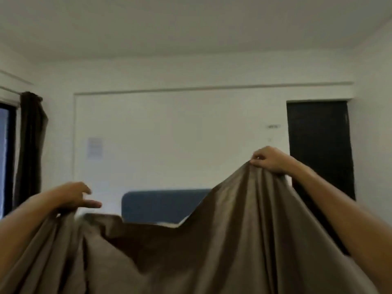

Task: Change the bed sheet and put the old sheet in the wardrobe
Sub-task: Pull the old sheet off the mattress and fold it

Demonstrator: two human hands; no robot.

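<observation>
A large taupe bed sheet [222, 240] hangs spread in front of me and fills the lower part of the view. My right hand [270, 159] is raised high on the right and pinches the sheet's top edge. Lower on the left, my left hand [74, 196] grips a bunched part of the sheet with its lower fingers, while the thumb and forefinger stick out free. The sheet sags between the two hands. Behind it only the top of a blue headboard [163, 205] shows; the bed itself is hidden.
A white wall faces me, with a small paper notice [95, 148] on it. A dark doorway [320, 149] stands at the right. A dark curtain [30, 147] hangs beside a window [5, 158] at the left.
</observation>
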